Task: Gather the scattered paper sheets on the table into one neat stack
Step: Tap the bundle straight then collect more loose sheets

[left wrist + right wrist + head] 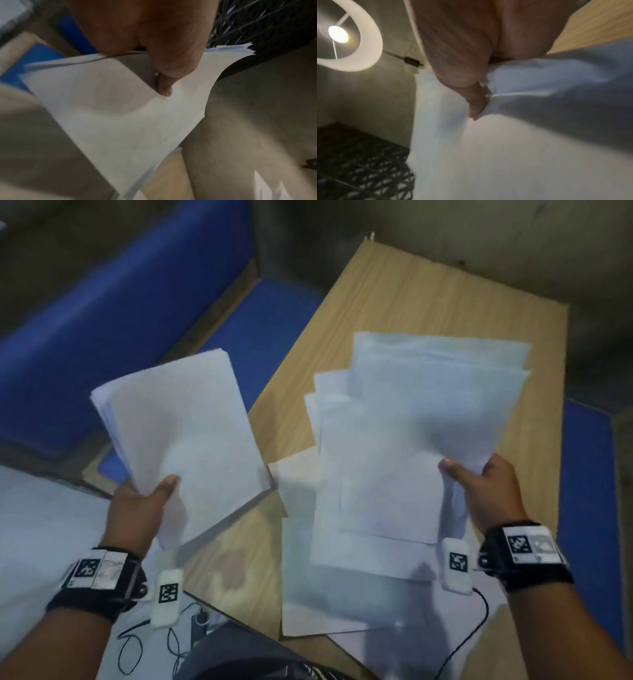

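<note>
My left hand (pixel 150 498) holds a squared bundle of white sheets (pixel 185 436) off the table's left edge, thumb on top; the left wrist view shows that thumb (pixel 164 86) pressing the bundle of white sheets (pixel 120 121). My right hand (pixel 479 477) pinches a loose, fanned batch of sheets (pixel 411 440) lifted over the wooden table (pixel 428 296), thumb on top. In the right wrist view the thumb (pixel 476 105) presses on the fanned batch of sheets (pixel 522 148). More loose sheets (pixel 308 604) lie flat on the table under the lifted batch.
A blue cushioned bench (pixel 113 313) runs along the table's left side, and a blue cushion (pixel 585 508) lies to the right. White cloth (pixel 41 525) and dark cables (pixel 171 642) lie near my lap. The table's far half (pixel 445 285) shows bare wood.
</note>
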